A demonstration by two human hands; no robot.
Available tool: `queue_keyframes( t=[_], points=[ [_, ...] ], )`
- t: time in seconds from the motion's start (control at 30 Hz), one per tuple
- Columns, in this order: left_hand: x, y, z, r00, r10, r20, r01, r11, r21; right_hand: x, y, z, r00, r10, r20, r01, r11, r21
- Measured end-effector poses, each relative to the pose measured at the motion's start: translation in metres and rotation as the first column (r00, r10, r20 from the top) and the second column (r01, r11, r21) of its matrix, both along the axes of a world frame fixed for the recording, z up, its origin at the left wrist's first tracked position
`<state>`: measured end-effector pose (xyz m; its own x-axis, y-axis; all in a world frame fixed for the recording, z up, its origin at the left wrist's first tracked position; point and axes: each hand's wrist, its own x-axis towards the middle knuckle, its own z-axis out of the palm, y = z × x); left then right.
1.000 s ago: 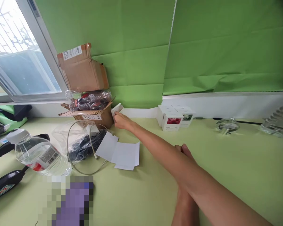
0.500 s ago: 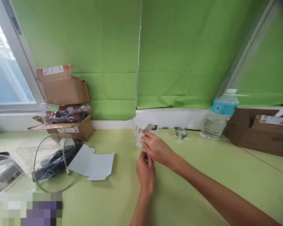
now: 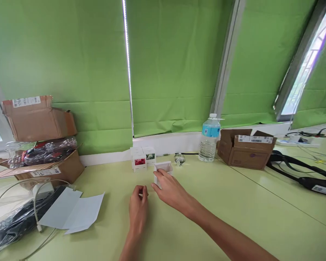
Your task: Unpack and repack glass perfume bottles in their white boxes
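My right hand (image 3: 174,190) grips a small white box (image 3: 165,166) by its near left side. The box is upright at table level, and its open top shows. My left hand (image 3: 138,208) rests on the table to the left, apart from that box. Its fingers are curled in, and whatever they may hold is hidden. Just behind stand white cartons, one with a red picture (image 3: 139,163) and one with a green picture (image 3: 150,157). A clear glass piece (image 3: 179,158) lies behind and to the right of the box in my right hand.
An unfolded white card (image 3: 73,210) lies at left beside a bagged black item (image 3: 21,217) and a grey cable (image 3: 36,203). Stacked cardboard boxes (image 3: 40,123) stand behind them. To the right are a water bottle (image 3: 208,141), an open cardboard box (image 3: 246,152) and a black strap (image 3: 288,165).
My view has swung right. My right hand has carried the white box from beside the cardboard boxes to the table near the white cartons. My left hand stays curled.
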<state>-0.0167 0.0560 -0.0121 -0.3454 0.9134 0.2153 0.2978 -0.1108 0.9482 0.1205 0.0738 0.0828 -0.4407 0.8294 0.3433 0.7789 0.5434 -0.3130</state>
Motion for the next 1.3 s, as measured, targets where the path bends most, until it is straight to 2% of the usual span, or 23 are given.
queue_keyframes(
  t=[0.17, 0.27, 0.37, 0.43, 0.5, 0.6, 0.7, 0.8, 0.9, 1.0, 1.1, 1.2, 1.3],
  points=[
    [0.001, 0.0, 0.0, 1.0, -0.01, -0.023, 0.009, 1.0, -0.016, 0.015, -0.013, 0.023, 0.998, 0.034, -0.051, -0.032, 0.999, 0.039],
    [0.001, -0.002, 0.001, 1.0, -0.014, -0.026, 0.014, 1.0, -0.016, 0.028, -0.024, 0.025, 0.991, 0.106, -0.087, -0.109, 0.994, -0.027],
    [0.002, -0.002, 0.001, 1.0, -0.016, -0.018, 0.016, 1.0, -0.019, 0.049, -0.029, 0.003, 0.98, 0.165, -0.114, -0.18, 0.974, -0.139],
    [0.001, -0.001, 0.0, 1.0, -0.01, -0.003, 0.01, 1.0, -0.026, 0.064, -0.028, -0.022, 0.983, 0.114, -0.144, -0.138, 0.976, -0.171],
    [0.001, 0.001, -0.001, 1.0, -0.001, -0.002, 0.001, 1.0, -0.022, 0.076, -0.023, -0.047, 0.984, 0.01, -0.18, -0.051, 0.972, -0.23],
    [0.003, 0.003, 0.0, 0.999, 0.017, -0.032, -0.018, 1.0, -0.005, 0.085, -0.016, -0.07, 0.973, -0.029, -0.228, -0.052, 0.938, -0.343],
    [0.002, -0.002, 0.012, 0.997, 0.035, -0.073, -0.034, 0.999, 0.011, 0.082, -0.018, -0.077, 0.971, 0.01, -0.238, -0.095, 0.931, -0.353],
    [-0.004, -0.014, 0.036, 0.987, 0.062, -0.146, -0.057, 0.998, 0.038, 0.078, -0.024, -0.079, 0.982, 0.075, -0.175, -0.128, 0.939, -0.319],
    [-0.02, -0.029, 0.059, 0.968, 0.118, -0.221, -0.103, 0.992, 0.076, 0.078, -0.026, -0.082, 0.985, 0.104, -0.136, -0.146, 0.926, -0.348],
    [-0.047, -0.043, 0.069, 0.943, 0.212, -0.256, -0.192, 0.976, 0.102, 0.08, -0.025, -0.083, 0.985, 0.112, -0.133, -0.154, 0.915, -0.373],
    [-0.082, -0.057, 0.064, 0.884, 0.364, -0.294, -0.349, 0.931, 0.105, 0.08, -0.025, -0.082, 0.986, 0.131, -0.108, -0.159, 0.932, -0.325],
    [-0.122, -0.073, 0.059, 0.753, 0.565, -0.336, -0.556, 0.82, 0.133, 0.08, -0.026, -0.082, 0.987, 0.144, -0.065, -0.157, 0.944, -0.292],
    [-0.155, -0.085, 0.059, 0.591, 0.7, -0.402, -0.706, 0.689, 0.161, 0.079, -0.024, -0.085, 0.983, 0.18, -0.046, -0.186, 0.934, -0.306]
  ],
)
